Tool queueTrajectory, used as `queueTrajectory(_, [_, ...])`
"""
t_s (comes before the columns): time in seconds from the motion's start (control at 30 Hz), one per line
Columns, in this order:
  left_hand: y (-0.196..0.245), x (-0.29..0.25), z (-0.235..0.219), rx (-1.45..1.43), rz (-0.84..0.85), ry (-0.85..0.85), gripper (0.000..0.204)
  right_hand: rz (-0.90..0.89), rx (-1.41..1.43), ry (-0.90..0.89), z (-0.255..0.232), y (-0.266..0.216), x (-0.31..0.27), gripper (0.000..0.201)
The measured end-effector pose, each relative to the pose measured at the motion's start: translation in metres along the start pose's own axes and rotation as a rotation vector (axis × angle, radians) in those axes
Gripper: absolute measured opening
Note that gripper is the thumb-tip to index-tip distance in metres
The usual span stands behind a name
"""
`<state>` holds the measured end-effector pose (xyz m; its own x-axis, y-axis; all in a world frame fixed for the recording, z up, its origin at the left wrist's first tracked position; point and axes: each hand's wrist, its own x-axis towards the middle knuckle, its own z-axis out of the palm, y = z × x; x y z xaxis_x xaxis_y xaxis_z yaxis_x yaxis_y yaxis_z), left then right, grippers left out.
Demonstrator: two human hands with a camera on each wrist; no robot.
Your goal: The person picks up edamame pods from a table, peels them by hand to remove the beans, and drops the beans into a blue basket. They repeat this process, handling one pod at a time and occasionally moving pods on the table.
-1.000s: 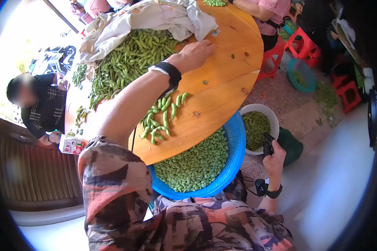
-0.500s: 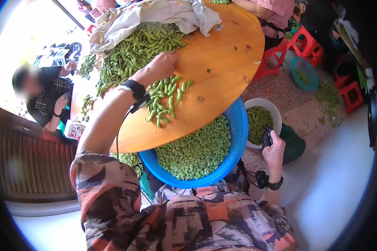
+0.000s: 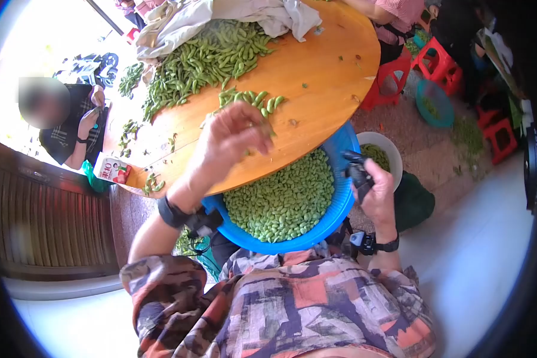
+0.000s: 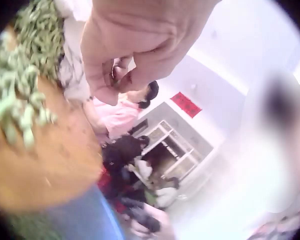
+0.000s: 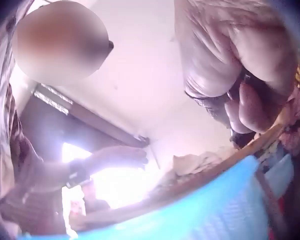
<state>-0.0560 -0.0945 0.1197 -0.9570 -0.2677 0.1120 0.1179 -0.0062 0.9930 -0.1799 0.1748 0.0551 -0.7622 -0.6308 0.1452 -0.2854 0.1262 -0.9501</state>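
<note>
In the head view my left hand (image 3: 235,140) is raised over the near edge of the wooden table, blurred, with fingers loosely bent. In the left wrist view its fingers curve toward the thumb with a gap between, and no pod shows there. Just beyond it on the table lie loose green soybean pods (image 3: 271,106). My right hand (image 3: 377,197) is over the right rim of a blue basin (image 3: 347,200) and grips a black object (image 3: 357,174), its kind unclear. Shelled green beans (image 3: 280,197) fill the basin under the table edge.
A big heap of pods (image 3: 203,59) lies on the table (image 3: 322,71), partly under a white cloth (image 3: 185,24). To the right stand a white bucket (image 3: 394,152) and red stools (image 3: 438,65). A person (image 3: 71,113) sits at the left, near a carton (image 3: 110,169).
My left hand has come back across the table from the heap toward my body, past the loose pods. The right hand has risen from beside the white bucket to the basin rim, black object with it.
</note>
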Motion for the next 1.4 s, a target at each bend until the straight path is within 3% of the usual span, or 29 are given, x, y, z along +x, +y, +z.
queueTrajectory(0.07, [-0.007,-0.024,0.035,-0.219,-0.050,0.037,0.022,0.091,0.184,-0.178,0.021,-0.005,-0.002,0.027])
queueTrajectory(0.1, [-0.012,-0.033,0.049,-0.313,-0.080,0.081,0.029,0.048,0.242,-0.207,0.033,-0.011,-0.002,0.027])
queueTrajectory(0.17, [-0.036,-0.048,0.062,-0.343,-0.056,0.134,0.022,0.080,0.253,-0.277,0.047,-0.022,-0.006,0.025])
queueTrajectory(0.27, [-0.059,-0.063,0.074,-0.240,0.000,0.209,0.012,-0.013,0.242,-0.289,0.059,-0.019,-0.011,0.024])
queueTrajectory(0.4, [-0.082,-0.072,0.082,-0.188,0.000,0.350,0.004,0.135,0.309,-0.269,0.065,-0.018,-0.015,0.020])
queueTrajectory(0.5, [-0.091,-0.076,0.086,-0.252,-0.073,0.369,0.006,0.100,0.292,-0.277,0.065,-0.009,-0.015,0.018])
queueTrajectory(0.63, [-0.098,-0.083,0.083,-0.286,-0.163,0.366,0.011,0.154,0.402,-0.431,0.060,-0.006,-0.011,0.022])
queueTrajectory(0.83, [-0.105,-0.084,0.085,-0.231,-0.194,0.377,0.012,0.236,0.373,-0.421,0.064,0.003,-0.010,0.026])
queueTrajectory(0.93, [-0.111,-0.086,0.079,-0.564,-0.280,0.262,0.010,0.194,0.425,-0.430,0.064,0.014,-0.009,0.024])
queueTrajectory(0.97, [-0.113,-0.085,0.076,-0.567,-0.283,0.262,0.010,0.268,0.536,-0.487,0.062,0.018,-0.007,0.022])
queueTrajectory(1.03, [-0.119,-0.085,0.071,-0.910,-0.429,0.109,0.013,0.347,0.646,-0.540,0.060,0.020,-0.006,0.021])
queueTrajectory(1.1, [-0.121,-0.087,0.072,-0.885,-0.430,0.117,0.016,0.234,0.417,-0.536,0.060,0.017,-0.007,0.016])
queueTrajectory(1.17, [-0.120,-0.093,0.070,-0.380,-0.287,0.163,0.016,-0.505,-0.212,-0.265,0.074,0.014,-0.015,0.020])
queueTrajectory(1.3, [-0.114,-0.099,0.067,-0.254,-0.334,0.200,0.019,-0.479,-0.094,-0.443,0.069,0.022,-0.009,0.033])
queueTrajectory(1.4, [-0.112,-0.100,0.071,-0.015,-0.253,0.242,0.020,-0.443,-0.094,-0.403,0.065,0.027,-0.004,0.034])
